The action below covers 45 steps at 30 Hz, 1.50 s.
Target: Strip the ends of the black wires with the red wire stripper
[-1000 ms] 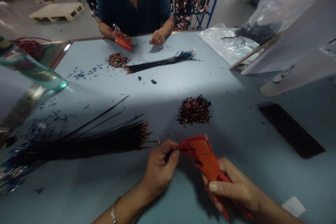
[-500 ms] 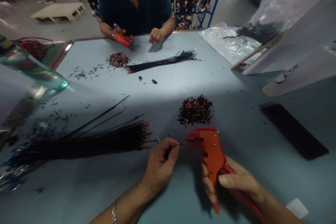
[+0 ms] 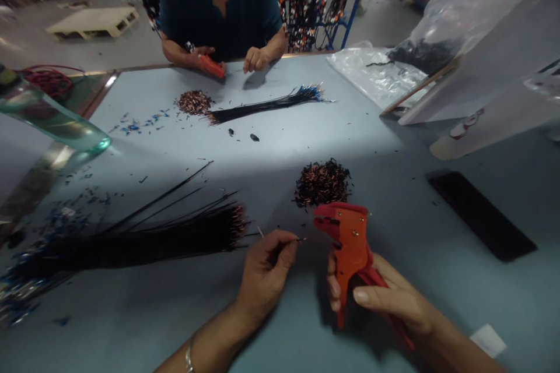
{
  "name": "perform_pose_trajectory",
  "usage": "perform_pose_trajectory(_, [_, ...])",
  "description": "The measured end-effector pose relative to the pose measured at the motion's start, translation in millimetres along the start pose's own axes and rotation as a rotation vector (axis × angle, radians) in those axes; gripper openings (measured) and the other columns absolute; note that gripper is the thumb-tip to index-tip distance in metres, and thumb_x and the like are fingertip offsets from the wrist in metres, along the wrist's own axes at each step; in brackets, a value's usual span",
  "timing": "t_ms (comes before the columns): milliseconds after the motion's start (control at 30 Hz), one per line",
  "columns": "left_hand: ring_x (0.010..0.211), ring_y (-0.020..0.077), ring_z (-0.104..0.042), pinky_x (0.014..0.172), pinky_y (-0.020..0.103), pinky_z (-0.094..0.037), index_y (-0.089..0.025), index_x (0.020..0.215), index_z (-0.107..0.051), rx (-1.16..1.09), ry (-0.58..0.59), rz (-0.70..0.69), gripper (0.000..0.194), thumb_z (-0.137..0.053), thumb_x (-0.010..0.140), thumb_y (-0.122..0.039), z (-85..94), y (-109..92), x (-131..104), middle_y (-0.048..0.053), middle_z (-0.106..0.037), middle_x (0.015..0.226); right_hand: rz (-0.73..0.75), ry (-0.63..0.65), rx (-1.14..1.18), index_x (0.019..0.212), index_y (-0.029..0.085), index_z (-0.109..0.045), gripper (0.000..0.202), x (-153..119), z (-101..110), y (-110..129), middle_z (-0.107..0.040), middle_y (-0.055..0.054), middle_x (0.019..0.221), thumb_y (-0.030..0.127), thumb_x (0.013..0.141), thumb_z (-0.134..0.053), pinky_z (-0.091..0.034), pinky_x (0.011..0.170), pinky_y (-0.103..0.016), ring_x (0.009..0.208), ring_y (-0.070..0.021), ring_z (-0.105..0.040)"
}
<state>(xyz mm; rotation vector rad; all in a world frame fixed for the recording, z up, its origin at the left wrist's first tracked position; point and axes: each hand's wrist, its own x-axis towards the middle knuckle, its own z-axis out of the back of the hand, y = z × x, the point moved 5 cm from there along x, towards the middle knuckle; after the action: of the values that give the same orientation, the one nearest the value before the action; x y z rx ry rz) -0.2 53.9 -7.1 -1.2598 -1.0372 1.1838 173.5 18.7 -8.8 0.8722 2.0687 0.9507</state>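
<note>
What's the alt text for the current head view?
Two bare hands over a blue-grey table: the left hand pinches a thin wire, its tip short of the red-orange hand tool in the right hand. A bundle of black wires lies at left; across the table, a person holds a red tool.

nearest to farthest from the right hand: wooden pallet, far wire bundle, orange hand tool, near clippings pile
1. orange hand tool, held in the right hand
2. near clippings pile, just beyond the tool
3. far wire bundle, across the table
4. wooden pallet, on the floor, far left
</note>
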Motion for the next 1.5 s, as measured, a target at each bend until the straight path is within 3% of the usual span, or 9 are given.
perform_pose_trajectory(100, [0.059,0.0103,-0.048,0.057,0.020,-0.038,-0.017,0.081,-0.067,0.010,0.013,-0.016,0.015,-0.057,0.088,-0.026,-1.3,1,-1,-0.002,-0.053,0.063,0.085,-0.072,-0.360,0.093,0.016,-0.060,0.030,-2,-7,18,-0.063,-0.005,0.081,0.042,0.080,-0.066,-0.051,0.064,-0.029,0.072,-0.0183,-0.061])
perform_pose_trajectory(200, [0.059,0.0105,-0.050,0.058,0.020,-0.039,-0.016,0.083,-0.067,0.016,0.051,-0.009,0.015,-0.057,0.088,-0.025,-4.1,3,-1,-0.002,-0.056,0.063,0.283,-0.191,-0.830,0.090,0.018,-0.060,0.014,-6,-16,37,-0.063,-0.002,0.076,0.030,0.083,-0.060,-0.049,0.060,-0.026,0.065,-0.0165,-0.060])
perform_pose_trajectory(333, [0.060,0.0110,-0.049,0.058,0.020,-0.040,-0.016,0.074,-0.062,-0.072,0.105,-0.020,0.013,-0.058,0.084,-0.022,-6.6,-2,-1,-0.002,-0.057,0.065,0.610,-0.265,-1.277,0.116,0.015,-0.055,0.040,-9,-28,41,-0.068,-0.010,0.096,0.017,0.076,-0.055,-0.053,0.071,-0.036,0.080,-0.0235,-0.065])
perform_pose_trajectory(433, [0.056,0.0100,-0.046,0.056,0.019,-0.039,-0.016,0.068,-0.058,-0.137,0.116,-0.030,0.010,-0.061,0.078,-0.019,-6.4,-7,-1,-0.003,-0.054,0.062,0.758,-0.306,-1.454,0.118,0.011,-0.054,0.045,-6,-30,32,-0.067,-0.015,0.098,0.015,0.073,-0.055,-0.053,0.071,-0.044,0.082,-0.0275,-0.065])
perform_pose_trajectory(567, [0.058,0.0105,-0.048,0.057,0.019,-0.041,-0.017,0.071,-0.059,-0.165,0.095,-0.001,0.003,-0.062,0.073,-0.017,-5.8,-7,1,-0.003,-0.057,0.064,0.807,-0.296,-1.493,0.119,0.009,-0.054,0.047,-4,-28,24,-0.067,-0.016,0.096,0.013,0.072,-0.054,-0.054,0.070,-0.045,0.083,-0.0276,-0.064])
perform_pose_trajectory(700, [0.053,0.0090,-0.043,0.053,0.018,-0.039,-0.016,0.061,-0.053,-0.198,0.117,0.026,0.014,-0.064,0.070,-0.019,-8.3,-4,1,-0.004,-0.050,0.057,0.793,-0.312,-1.518,0.118,0.008,-0.054,0.047,-3,-26,24,-0.066,-0.017,0.096,0.013,0.071,-0.054,-0.054,0.070,-0.047,0.083,-0.0279,-0.063])
perform_pose_trajectory(933, [0.054,0.0102,-0.048,0.055,0.020,-0.043,-0.015,0.064,-0.057,-0.207,0.216,0.049,0.016,-0.072,0.065,-0.022,-12.8,-2,-2,-0.002,-0.055,0.059,0.800,-0.321,-1.535,0.117,0.007,-0.054,0.045,-1,-25,25,-0.067,-0.018,0.096,0.013,0.073,-0.053,-0.054,0.070,-0.046,0.083,-0.0278,-0.064])
perform_pose_trajectory(1300, [0.059,0.0112,-0.053,0.058,0.021,-0.047,-0.014,0.070,-0.066,-0.195,0.279,0.057,0.008,-0.070,0.070,-0.020,-16.7,-4,-2,0.000,-0.061,0.065,0.802,-0.300,-1.539,0.118,0.007,-0.054,0.044,-2,-23,24,-0.067,-0.017,0.097,0.015,0.075,-0.052,-0.054,0.072,-0.047,0.085,-0.0280,-0.064])
perform_pose_trajectory(1500, [0.056,0.0096,-0.048,0.055,0.020,-0.043,-0.014,0.066,-0.061,-0.154,0.305,0.054,0.013,-0.068,0.073,-0.022,-17.5,-3,-4,-0.001,-0.056,0.061,0.826,-0.271,-1.559,0.115,0.007,-0.056,0.038,-4,-24,28,-0.067,-0.017,0.093,0.016,0.078,-0.052,-0.054,0.070,-0.046,0.080,-0.0272,-0.064])
